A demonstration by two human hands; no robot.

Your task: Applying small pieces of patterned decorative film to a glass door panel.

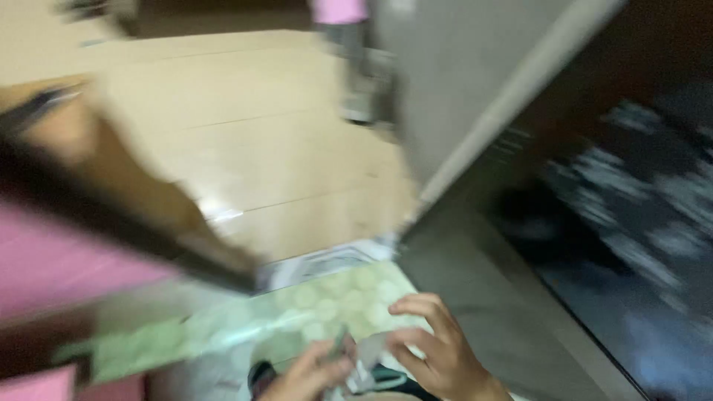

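The picture is heavily blurred by motion. My right hand (438, 349) is at the bottom centre, fingers curled around a small grey-white object (369, 364) whose kind I cannot make out. My left hand (308, 375) meets it from the left and pinches the same object, with a thin dark piece sticking up between the fingers. Both hands hover over a pale green mat (312, 304) with a round pattern on the floor.
A light wooden floor (245, 141) stretches ahead. A grey panel (475, 82) stands upright in the middle, with a dark speckled surface (631, 223) to its right. A brown and pink blurred object (82, 223) fills the left side. Someone in pink (340, 10) stands far off.
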